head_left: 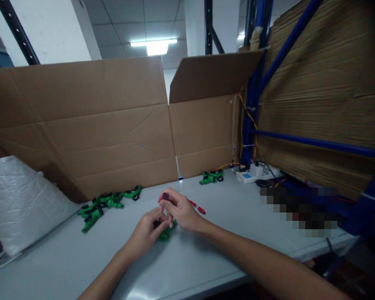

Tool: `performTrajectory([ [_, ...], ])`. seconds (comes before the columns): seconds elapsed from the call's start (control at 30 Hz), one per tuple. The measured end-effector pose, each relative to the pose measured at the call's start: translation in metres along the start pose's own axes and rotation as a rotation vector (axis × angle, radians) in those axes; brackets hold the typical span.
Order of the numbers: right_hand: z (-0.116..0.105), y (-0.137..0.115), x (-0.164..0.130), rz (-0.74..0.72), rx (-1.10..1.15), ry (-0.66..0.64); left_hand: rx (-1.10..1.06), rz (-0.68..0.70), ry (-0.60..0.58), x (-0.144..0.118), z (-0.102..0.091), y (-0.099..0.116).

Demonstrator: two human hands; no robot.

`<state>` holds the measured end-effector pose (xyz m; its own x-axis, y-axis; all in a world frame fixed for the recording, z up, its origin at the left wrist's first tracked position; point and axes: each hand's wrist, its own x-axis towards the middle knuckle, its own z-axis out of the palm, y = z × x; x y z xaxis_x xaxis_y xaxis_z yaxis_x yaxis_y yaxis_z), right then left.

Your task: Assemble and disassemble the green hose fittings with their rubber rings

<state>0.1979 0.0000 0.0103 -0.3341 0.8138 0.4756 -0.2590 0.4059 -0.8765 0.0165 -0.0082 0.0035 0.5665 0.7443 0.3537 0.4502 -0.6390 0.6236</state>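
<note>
1. Both hands close around one small green plastic part (165, 234) near the middle of the grey table (206, 258), holding it just above the surface.
2. Left hand (146, 233) pinches the part's near end, its fingers curled over a black piece at the top of the part.
3. Right hand (179, 212) grips from the far side, thumb and fingers bent; a small dark rounded tip (165, 195) shows above its fingertips, held between them. Whether that tip belongs to the green part or is a separate piece, I cannot tell.
4. Just behind the right hand, a red pen-like tool (197, 207) lies flat on the table.
5. To the left, well apart from the hands, a pile of green parts (106, 204) with black rings lies spread along the table.
6. At the far edge, one more green assembly (211, 177) with black wheels sits near the cardboard wall (112, 137).
7. Beside it, further right, stands a small white device (248, 174) with wires running up the blue rack (253, 104).
8. A white woven bag (18, 204) leans at the table's left end.
</note>
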Motion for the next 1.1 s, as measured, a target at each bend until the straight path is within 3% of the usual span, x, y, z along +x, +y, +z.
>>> performTrajectory([
  [0.3, -0.011, -0.001, 0.005, 0.106, 0.122, -0.157, -0.131, 0.033, -0.141, 0.002, -0.007, 0.002],
  [0.53, -0.003, 0.004, 0.002, 0.065, 0.085, -0.069, 0.124, -0.052, -0.001, -0.002, 0.007, -0.006],
  [0.63, -0.003, 0.008, 0.003, 0.041, 0.094, -0.033, 0.208, -0.087, -0.003, -0.004, 0.010, -0.007],
  [0.9, -0.008, 0.009, 0.006, 0.099, 0.120, 0.009, -0.036, 0.069, -0.098, 0.002, -0.006, 0.003],
  [1.1, -0.005, 0.011, 0.002, 0.084, 0.066, -0.029, -0.015, 0.053, -0.096, 0.002, -0.003, -0.001],
])
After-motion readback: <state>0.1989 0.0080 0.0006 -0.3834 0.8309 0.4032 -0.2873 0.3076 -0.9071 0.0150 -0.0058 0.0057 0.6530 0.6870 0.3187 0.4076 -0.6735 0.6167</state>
